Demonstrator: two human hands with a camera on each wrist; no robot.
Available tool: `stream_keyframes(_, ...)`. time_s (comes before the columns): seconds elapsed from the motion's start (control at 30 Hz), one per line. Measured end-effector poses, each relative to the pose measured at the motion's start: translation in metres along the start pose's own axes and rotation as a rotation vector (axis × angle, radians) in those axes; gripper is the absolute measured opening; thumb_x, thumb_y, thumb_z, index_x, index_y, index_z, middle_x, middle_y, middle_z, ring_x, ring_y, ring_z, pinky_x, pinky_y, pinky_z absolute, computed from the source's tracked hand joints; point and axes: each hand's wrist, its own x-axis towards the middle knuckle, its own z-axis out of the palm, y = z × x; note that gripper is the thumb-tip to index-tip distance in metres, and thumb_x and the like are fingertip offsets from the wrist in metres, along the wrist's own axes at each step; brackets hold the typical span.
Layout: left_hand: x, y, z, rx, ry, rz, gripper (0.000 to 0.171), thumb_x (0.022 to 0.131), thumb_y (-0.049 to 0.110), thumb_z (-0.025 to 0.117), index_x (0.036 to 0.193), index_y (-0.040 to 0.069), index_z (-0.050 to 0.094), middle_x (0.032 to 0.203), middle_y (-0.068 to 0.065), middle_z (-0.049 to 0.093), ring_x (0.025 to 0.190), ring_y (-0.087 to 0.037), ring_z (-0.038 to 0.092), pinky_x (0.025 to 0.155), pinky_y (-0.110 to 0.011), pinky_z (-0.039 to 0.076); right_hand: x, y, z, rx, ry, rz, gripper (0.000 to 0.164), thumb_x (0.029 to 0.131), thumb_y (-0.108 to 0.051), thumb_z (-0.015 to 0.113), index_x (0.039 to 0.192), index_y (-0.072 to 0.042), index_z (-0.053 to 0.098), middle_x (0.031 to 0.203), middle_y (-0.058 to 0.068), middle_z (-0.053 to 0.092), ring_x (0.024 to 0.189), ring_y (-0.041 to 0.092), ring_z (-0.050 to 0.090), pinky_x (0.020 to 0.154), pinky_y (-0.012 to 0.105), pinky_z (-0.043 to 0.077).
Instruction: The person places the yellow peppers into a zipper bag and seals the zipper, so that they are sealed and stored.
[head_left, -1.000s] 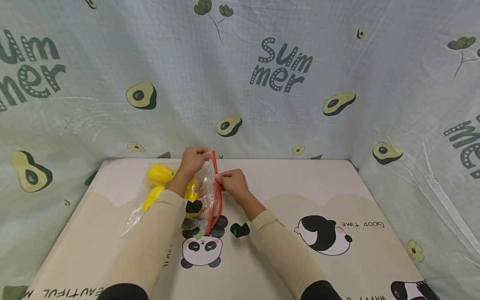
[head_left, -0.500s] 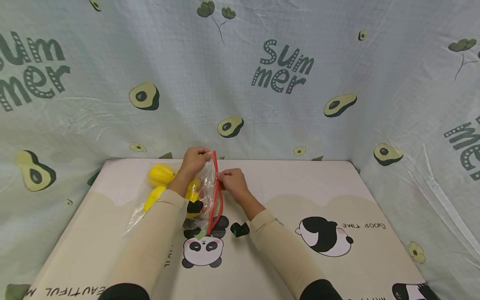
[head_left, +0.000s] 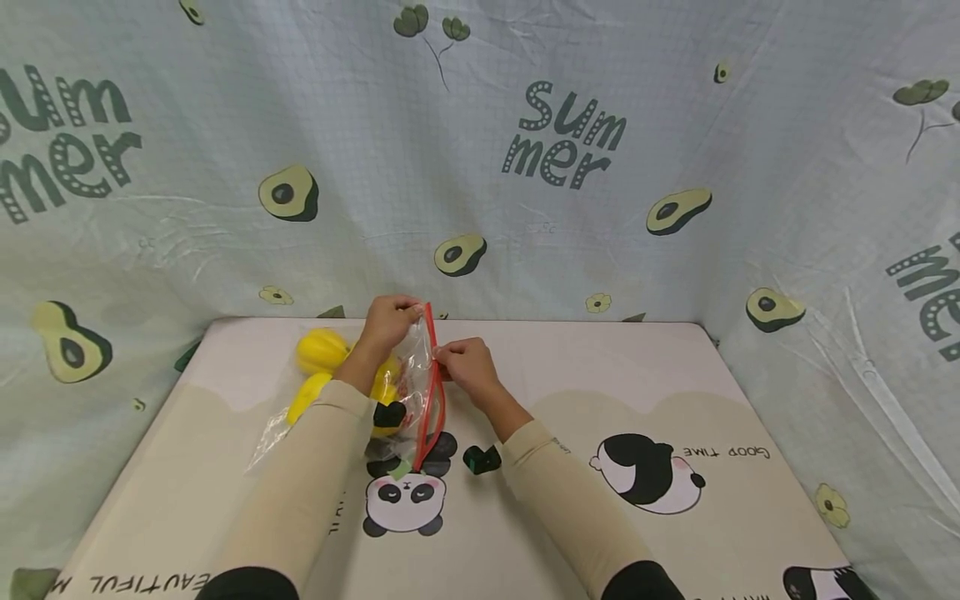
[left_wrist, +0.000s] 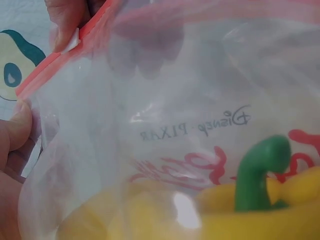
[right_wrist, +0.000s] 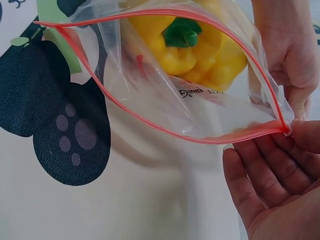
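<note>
A clear zip bag with a red zip edge lies toward the far left of the table. Yellow bell peppers show through its plastic, one with a green stem. My left hand pinches the bag near the far end of the zip. Just nearer, my right hand pinches the zip at a small white slider. In the right wrist view the bag's mouth gapes from the right fingers to the other end. Part of the peppers is hidden behind my left forearm.
The pale table carries printed panda and dog pictures. A fabric curtain with avocado prints stands right behind the table's far edge. Small black pieces show at both wrists.
Both hands keep their hold on the bag's zip, almost still. The head view has shifted very slightly. The bag and peppers stay in place.
</note>
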Motion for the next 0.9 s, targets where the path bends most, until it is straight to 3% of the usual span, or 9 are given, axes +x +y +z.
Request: stream_keyframes(0.9, 0.0002, 0.0012, -0.0012, 0.019, -0.014, -0.022, 0.035, 0.109, 0.022, 0.054, 0.131, -0.001, 0.068, 0.133, -0.022, 0.065, 0.113, -0.033, 0.057, 0.115, -0.049, 0.050, -0.0057, 0.0036, -0.0029, 0.026, -0.018, -0.016, 0.025, 0.100, -0.018, 0.066, 0.103, 0.002, 0.081, 0.094, 0.014, 0.078, 0.071, 0.012, 0.072, 0.076, 0.033, 0.066)
